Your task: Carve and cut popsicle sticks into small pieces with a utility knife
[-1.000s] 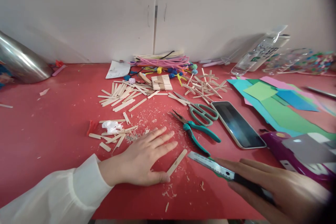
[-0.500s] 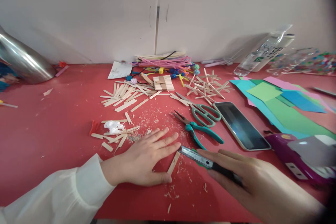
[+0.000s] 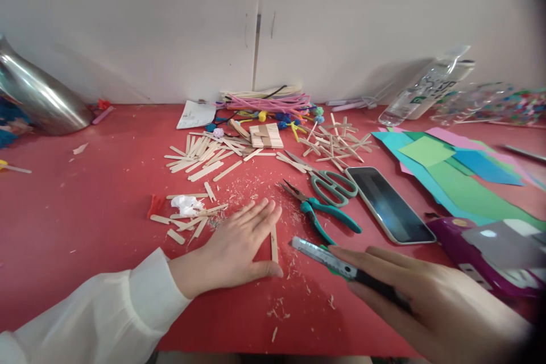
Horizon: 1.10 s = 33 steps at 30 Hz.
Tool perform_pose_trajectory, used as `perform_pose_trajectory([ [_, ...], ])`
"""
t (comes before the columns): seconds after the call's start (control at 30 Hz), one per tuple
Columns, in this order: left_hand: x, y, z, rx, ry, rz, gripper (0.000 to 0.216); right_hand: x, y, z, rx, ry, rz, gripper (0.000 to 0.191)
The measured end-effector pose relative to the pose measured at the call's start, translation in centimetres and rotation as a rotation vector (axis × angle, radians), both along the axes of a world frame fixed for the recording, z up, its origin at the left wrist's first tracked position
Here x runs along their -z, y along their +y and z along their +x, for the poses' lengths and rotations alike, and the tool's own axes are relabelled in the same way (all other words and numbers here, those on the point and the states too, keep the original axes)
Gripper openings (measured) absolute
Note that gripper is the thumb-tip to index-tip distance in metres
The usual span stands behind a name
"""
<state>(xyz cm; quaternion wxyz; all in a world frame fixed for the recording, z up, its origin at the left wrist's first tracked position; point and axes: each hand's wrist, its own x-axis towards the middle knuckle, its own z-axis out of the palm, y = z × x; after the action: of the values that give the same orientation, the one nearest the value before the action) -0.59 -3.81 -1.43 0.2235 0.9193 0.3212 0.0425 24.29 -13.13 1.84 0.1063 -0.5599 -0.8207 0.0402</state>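
My left hand (image 3: 232, 250) lies flat on the red table with its fingers stretched out. Beside its index finger and thumb is a wooden craft stick (image 3: 274, 245), partly hidden under the fingers. In my right hand (image 3: 396, 290) is a utility knife (image 3: 328, 261), its metal front end pointing left and apart from the stick. Pale wood shavings (image 3: 279, 310) are scattered around both hands. Just beyond the knife lie teal-handled pliers (image 3: 330, 213), and behind them scissors (image 3: 335, 186) with green handles.
A phone (image 3: 390, 205), a purple device (image 3: 460, 244) and coloured paper (image 3: 452, 176) are on the right. Loose craft sticks (image 3: 200, 153) and pipe cleaners (image 3: 268, 101) lie toward the back. A metal bottle (image 3: 46, 96) stands at left, a plastic bottle (image 3: 422, 91) at back right.
The knife has drawn slightly right and away from the stick. My left hand has shifted, its fingers closer together, and the stick now lies more upright in view.
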Motion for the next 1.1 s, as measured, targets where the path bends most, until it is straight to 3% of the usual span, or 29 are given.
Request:
perform_pose_trajectory([
  [0.1,-0.4,0.3,-0.8,0.005,-0.029,0.019,0.086,0.4,0.2,-0.4,-0.021,-0.051,0.053,0.037],
  [0.17,-1.1,0.6,-1.5,0.112,-0.013,-0.005,0.074,0.6,0.3,-0.4,-0.026,-0.074,0.079,0.037],
  [0.27,-2.0,0.9,-2.4,0.287,0.044,-0.061,0.077,0.8,0.4,-0.2,-0.032,-0.094,0.082,0.037],
  [0.37,-2.3,0.9,-2.4,0.364,0.105,-0.096,0.078,0.8,0.6,-0.2,-0.038,-0.102,0.079,0.036],
  [0.63,-1.4,-0.3,-1.6,0.276,0.108,-0.1,0.092,-0.2,1.4,-1.5,-0.113,-0.065,0.109,0.042],
  [1.1,-0.8,-1.0,-1.5,0.213,0.035,-0.063,0.09,-0.8,1.7,-1.9,-0.192,-0.18,0.21,0.047],
])
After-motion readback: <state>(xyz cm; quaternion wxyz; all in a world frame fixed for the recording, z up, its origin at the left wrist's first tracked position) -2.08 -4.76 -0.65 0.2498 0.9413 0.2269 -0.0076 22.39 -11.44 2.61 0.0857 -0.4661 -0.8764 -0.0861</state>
